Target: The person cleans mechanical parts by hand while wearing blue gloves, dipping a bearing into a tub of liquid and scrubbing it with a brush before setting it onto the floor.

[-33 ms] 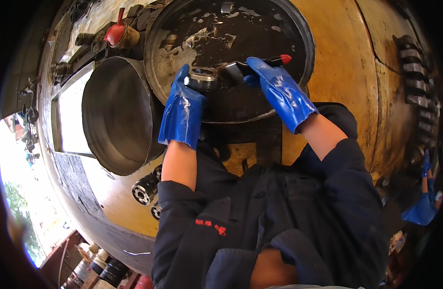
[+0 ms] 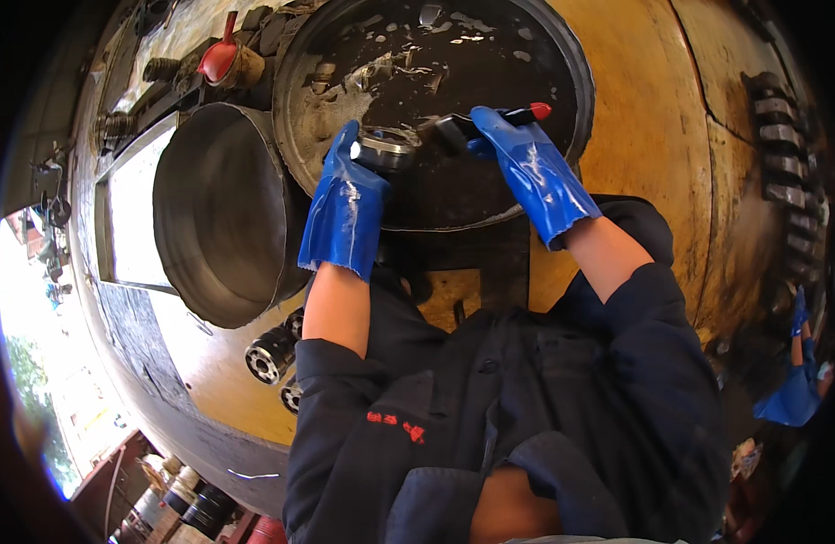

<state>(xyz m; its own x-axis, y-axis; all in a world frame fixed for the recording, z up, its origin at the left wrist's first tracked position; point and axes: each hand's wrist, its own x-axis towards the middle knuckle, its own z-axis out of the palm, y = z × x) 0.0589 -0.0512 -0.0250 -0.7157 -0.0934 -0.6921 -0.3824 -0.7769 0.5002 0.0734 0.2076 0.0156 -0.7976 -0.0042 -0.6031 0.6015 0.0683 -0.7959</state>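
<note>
My left hand (image 2: 343,195), in a blue rubber glove, grips a round metal ring part (image 2: 386,148) with a shiny rim, holding it over the wide dark basin (image 2: 588,86). In my right hand (image 2: 535,168), gloved the same way, is a paintbrush (image 2: 517,116) with a black handle and a red tip. Its bristles point left toward the ring part, close to its right side; whether they touch it I cannot tell. Dark liquid fills the basin, with foam patches and some metal pieces (image 2: 323,77) at its left side.
A deep empty metal drum (image 2: 222,218) stands left of the basin. Black cylindrical metal parts (image 2: 270,355) lie near my left elbow. A red scoop (image 2: 219,62) rests at the upper left. Along the right lies a crankshaft-like part (image 2: 783,154). Another person's blue sleeve (image 2: 789,399) shows at the right edge.
The brush and my right hand have shifted slightly right, and the bristle end has tilted. The ring part has moved a little to the right in my left hand.
</note>
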